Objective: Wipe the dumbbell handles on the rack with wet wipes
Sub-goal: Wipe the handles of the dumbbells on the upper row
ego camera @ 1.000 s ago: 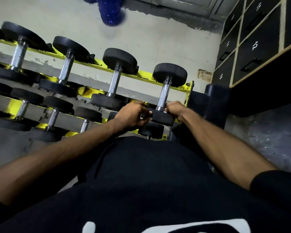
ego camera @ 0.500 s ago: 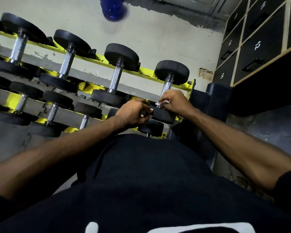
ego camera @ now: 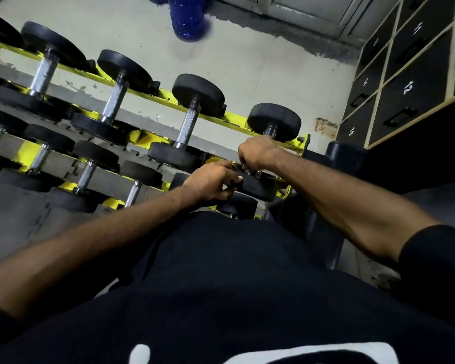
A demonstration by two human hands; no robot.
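A yellow rack [ego camera: 250,122] carries rows of black dumbbells with steel handles. My right hand [ego camera: 256,155] is wrapped round the handle of the rightmost top-row dumbbell [ego camera: 273,120], covering most of it; a white wipe was visible under this hand a moment ago and is hidden here. My left hand [ego camera: 212,183] grips the near black head [ego camera: 258,186] of the same dumbbell, fingers curled over its edge.
Neighbouring dumbbells [ego camera: 187,127] lie to the left on the top row, smaller ones [ego camera: 86,174] on the lower row. Numbered black lockers [ego camera: 405,93] stand on the right. A blue water jug [ego camera: 187,19] sits on the floor beyond the rack.
My right hand has slid up the handle from the near head toward the far head. The left hand has stayed on the near head. The camera view shifted slightly.
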